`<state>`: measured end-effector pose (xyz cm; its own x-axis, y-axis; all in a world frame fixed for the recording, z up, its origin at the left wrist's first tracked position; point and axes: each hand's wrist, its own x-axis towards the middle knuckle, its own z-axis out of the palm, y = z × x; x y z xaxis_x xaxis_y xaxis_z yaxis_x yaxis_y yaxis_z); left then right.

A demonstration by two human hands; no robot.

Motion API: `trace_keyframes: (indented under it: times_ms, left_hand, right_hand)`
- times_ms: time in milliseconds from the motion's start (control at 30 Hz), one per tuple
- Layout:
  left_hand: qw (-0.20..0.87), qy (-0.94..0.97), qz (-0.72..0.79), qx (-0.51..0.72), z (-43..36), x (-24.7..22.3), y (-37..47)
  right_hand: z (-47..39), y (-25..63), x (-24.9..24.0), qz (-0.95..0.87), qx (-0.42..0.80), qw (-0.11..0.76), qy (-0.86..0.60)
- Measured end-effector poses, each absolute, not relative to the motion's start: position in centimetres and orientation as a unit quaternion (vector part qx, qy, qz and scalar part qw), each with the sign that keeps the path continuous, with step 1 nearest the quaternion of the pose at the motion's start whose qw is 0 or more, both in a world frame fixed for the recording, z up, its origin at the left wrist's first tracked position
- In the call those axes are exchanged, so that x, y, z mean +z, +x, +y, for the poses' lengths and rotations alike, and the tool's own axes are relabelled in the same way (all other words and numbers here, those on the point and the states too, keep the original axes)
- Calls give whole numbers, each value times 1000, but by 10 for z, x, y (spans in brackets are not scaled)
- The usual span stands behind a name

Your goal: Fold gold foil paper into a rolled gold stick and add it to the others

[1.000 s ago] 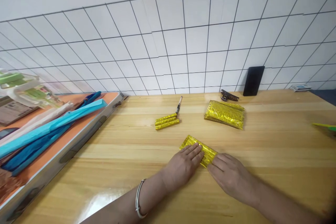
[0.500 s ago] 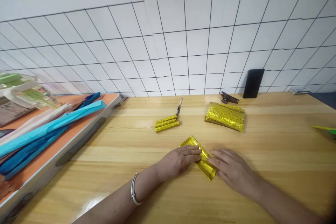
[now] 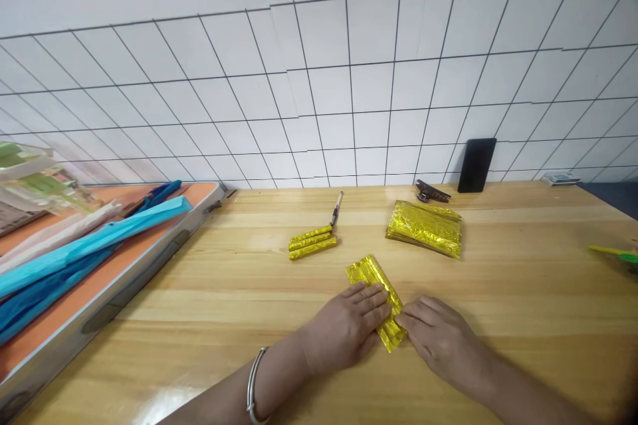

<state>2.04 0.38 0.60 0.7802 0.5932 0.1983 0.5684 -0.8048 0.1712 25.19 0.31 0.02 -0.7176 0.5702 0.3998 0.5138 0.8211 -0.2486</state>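
Observation:
A shiny gold foil sheet (image 3: 369, 268), partly folded over along its length, lies slanted on the table in front of me. Flat across its middle rests my left hand (image 3: 351, 319), fingers stretched out and pressing it down. My right hand (image 3: 433, 332) has its fingers bent and pinched at the foil's lower right edge; the fingertips are partly hidden. Farther back and to the left are gold foil rolls (image 3: 313, 242) lying side by side. A stack of gold foil sheets (image 3: 423, 229) sits to the right, beyond my right hand.
A pen (image 3: 337, 208) touches the rolls' far end. Behind the stack lie a dark clip (image 3: 431, 192) and a black phone (image 3: 477, 165) leaning on the tiled wall. At left, an orange-lined tray (image 3: 207, 194) holds blue crepe paper (image 3: 149, 218). A green-handled tool (image 3: 615, 254) lies far right.
The foil's long right side now shows a narrow raised fold. My left hand has spread flatter over the sheet, and my right fingers have curled in at its edge. The view shifted slightly.

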Motion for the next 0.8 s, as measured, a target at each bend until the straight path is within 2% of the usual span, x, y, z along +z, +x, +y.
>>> trace_keyframes:
  times_ms: [133,300,533,800]
  left_hand:
    - [-7,936,319,147,-13,9,28]
    - [-20,944,304,123,-25,19,30]
    - [15,932,333,140,-30,15,23]
    - [101,893,399,184,-36,9,24]
  right_hand:
    - [0,249,-4,-922,53,226,-310]
    - [-5,244,-7,-922,28,214,-323]
    - [-7,245,-2,-935,59,165,-307]
    - [3,250,9,-939,121,160,-279]
